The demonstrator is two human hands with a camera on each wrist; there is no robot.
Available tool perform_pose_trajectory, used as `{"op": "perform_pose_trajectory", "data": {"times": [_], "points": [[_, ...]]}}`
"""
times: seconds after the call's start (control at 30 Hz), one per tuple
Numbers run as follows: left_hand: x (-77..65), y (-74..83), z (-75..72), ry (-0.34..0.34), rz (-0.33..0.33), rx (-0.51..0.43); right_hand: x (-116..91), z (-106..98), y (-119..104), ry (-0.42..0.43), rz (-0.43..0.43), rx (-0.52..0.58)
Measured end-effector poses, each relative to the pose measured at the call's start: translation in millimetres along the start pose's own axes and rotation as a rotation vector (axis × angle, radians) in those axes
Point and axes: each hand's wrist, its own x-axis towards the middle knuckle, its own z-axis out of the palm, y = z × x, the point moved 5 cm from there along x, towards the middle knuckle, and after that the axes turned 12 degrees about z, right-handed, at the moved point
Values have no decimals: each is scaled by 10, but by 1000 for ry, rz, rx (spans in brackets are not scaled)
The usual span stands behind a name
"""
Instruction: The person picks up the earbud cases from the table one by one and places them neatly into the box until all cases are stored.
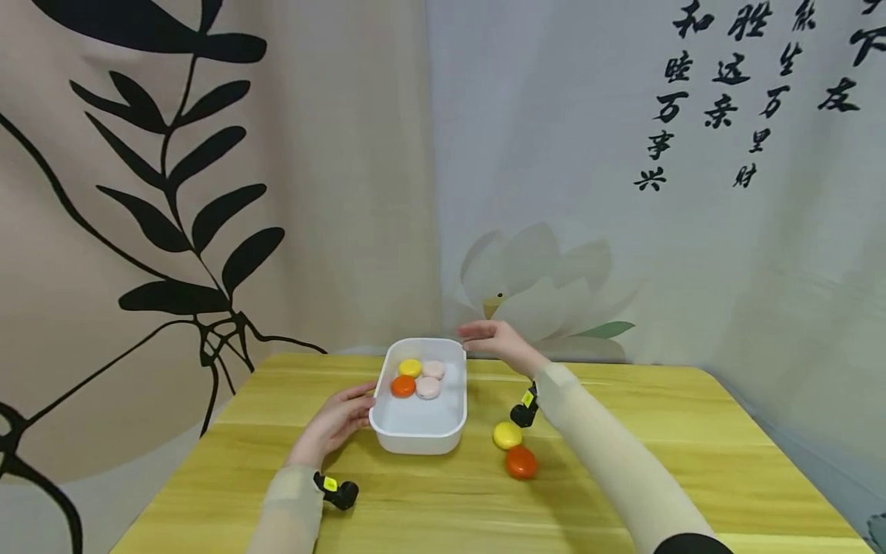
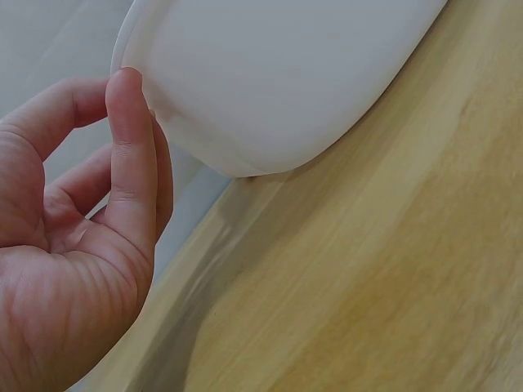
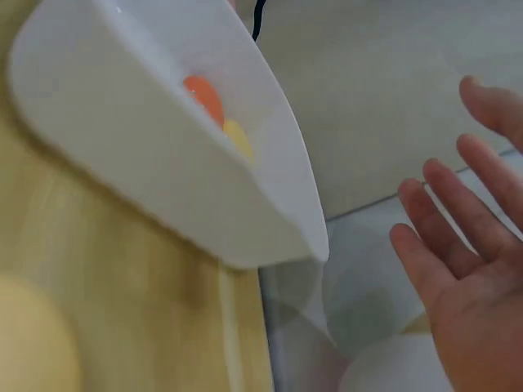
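Observation:
A white rectangular tub [image 1: 418, 431] stands on the table, holding a yellow [image 1: 410, 368] and an orange rounded piece [image 1: 403, 386] beside several pale pink ones [image 1: 428, 388]. My left hand [image 1: 341, 419] is at the tub's left side, its fingertips [image 2: 127, 90] touching near the rim with the fingers fairly straight. At the far right corner my right hand [image 1: 500, 344] is spread loosely. The right wrist view shows that hand's palm [image 3: 482, 302] apart from the tub wall, with nothing in it.
To the tub's right, a yellow rounded piece [image 1: 507, 435] and an orange one [image 1: 521, 462] lie on the wooden table [image 1: 429, 508], below my right forearm. Behind the table's back edge hangs a printed curtain [image 1: 360, 192].

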Motion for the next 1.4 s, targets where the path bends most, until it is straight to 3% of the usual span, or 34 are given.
{"op": "perform_pose_trajectory", "data": {"times": [0.27, 0.57, 1.0, 1.2, 1.4], "points": [[-3, -24, 6, -21, 3, 0, -443, -104, 332, -56, -64, 52], [-4, -4, -3, -10, -8, 14, -705, -70, 711, -92, -17, 64], [-23, -1, -4, -23, -10, -25, -797, 84, 1068, -102, 18, -34], [-33, 3, -2, -18, -15, -19, -788, 137, 1133, -115, 27, -117], [-27, 6, 9, -16, -11, -34, -801, 153, 1145, -129, 48, -94]]}}
